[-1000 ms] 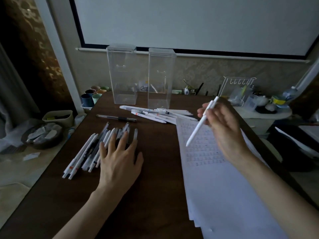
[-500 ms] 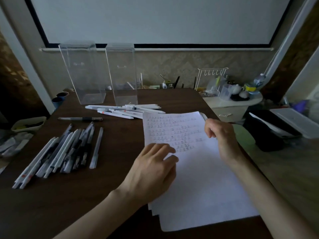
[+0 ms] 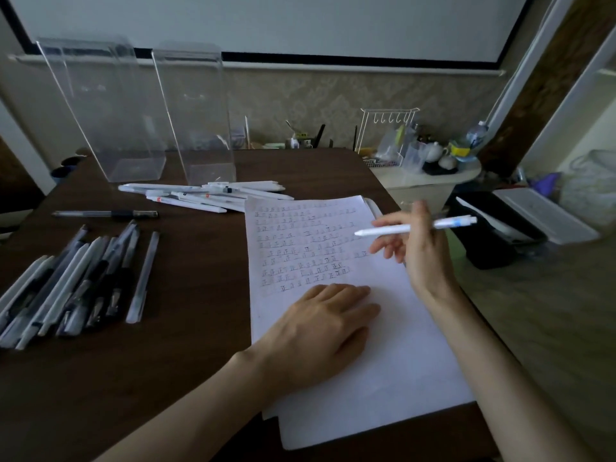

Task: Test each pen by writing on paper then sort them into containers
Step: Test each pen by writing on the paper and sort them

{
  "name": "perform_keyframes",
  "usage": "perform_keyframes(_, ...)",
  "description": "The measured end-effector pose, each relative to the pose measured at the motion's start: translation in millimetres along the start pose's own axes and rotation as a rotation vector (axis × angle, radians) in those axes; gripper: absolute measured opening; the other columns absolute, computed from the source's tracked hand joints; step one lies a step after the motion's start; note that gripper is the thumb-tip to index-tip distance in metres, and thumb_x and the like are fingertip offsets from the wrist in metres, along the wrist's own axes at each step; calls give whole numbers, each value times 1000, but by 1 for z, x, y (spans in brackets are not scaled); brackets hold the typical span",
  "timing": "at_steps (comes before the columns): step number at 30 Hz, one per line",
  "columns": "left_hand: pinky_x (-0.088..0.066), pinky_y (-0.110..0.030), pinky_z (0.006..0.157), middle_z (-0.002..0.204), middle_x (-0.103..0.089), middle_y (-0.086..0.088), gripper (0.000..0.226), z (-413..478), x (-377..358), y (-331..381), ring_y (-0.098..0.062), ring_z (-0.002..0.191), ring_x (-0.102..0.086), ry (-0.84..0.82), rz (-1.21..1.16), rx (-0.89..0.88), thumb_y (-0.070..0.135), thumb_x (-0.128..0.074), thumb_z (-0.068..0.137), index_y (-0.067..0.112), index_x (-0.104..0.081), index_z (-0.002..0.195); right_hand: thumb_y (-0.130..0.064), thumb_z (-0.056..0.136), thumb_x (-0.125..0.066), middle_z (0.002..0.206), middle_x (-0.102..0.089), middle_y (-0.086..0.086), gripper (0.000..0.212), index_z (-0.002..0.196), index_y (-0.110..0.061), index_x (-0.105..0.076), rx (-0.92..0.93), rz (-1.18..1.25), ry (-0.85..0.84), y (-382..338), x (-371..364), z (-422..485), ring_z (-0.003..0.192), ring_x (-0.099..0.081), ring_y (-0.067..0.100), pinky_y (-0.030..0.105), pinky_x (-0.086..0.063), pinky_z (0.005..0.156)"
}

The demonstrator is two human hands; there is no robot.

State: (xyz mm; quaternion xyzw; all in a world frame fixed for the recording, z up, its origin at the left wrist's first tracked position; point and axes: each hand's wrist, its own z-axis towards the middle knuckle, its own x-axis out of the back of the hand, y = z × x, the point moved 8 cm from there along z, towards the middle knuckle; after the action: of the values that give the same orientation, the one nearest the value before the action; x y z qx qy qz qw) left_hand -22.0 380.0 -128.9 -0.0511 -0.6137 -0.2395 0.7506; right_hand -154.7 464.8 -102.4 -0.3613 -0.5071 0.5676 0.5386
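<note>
Gripping a white pen [image 3: 413,227] in the curled fingers of the right hand [image 3: 423,258], tip aimed left and lifted clear of the paper [image 3: 400,361] — not writing at this instant. Pressing flat on the near part of the same sheet with the straight fingers of the left hand [image 3: 320,331], pinning it to the table [image 3: 186,295]. Seeing many rows of small test marks [image 3: 300,248] across the far half of the page, so plenty of testing seems done, with the near half left blank. Farther out, at the far left: 2 clear containers [image 3: 110,128] standing upright, showing no pens inside as far as can be told — hence sorting into them looks unstarted. Left to handle, judging by the spread: a loose heap of white pens [image 3: 200,195] just in front of the containers, 1 dark pen [image 3: 103,214] lying alone, and a big row of pens [image 3: 73,285] at the left edge. Cannot tell which of these groups have been tested.
</note>
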Motion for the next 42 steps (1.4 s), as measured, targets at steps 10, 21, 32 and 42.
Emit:
perform_keyframes(10,-17,-31,105,144,-43,-5,50,2,-7,-5,-22,132,-40,-9,42,33,39,-28,94,20,-47,137,9,76,-59,53,-27,1,33,60,-6,-35,79,-251,-100,5,-21,-2,38,-36,-1,8,-28,42)
perform_keyframes(21,-21,-29,103,142,-46,-4,52,2,-8,-8,-21,131,-42,-5,35,53,40,-27,93,20,-50,135,8,77,-57,38,-29,-11,42,57,-13,-27,122,-336,-165,11,-28,-2,38,-46,-3,36,-43,56)
perform_keyframes(32,-32,-33,104,139,-50,-6,50,2,-7,-7,-22,128,-46,18,4,51,39,-30,93,19,-53,131,5,78,-56,41,-27,-11,38,58,-13,-29,81,-322,-163,21,-25,2,50,-57,3,16,-33,45)
perform_keyframes(42,-53,-32,78,108,-67,0,37,1,8,-13,-21,96,-64,172,-84,113,28,-37,86,15,-68,99,3,79,-56,53,-36,9,32,61,-9,-33,66,-318,-169,16,-27,-3,41,-48,-2,13,-27,42)
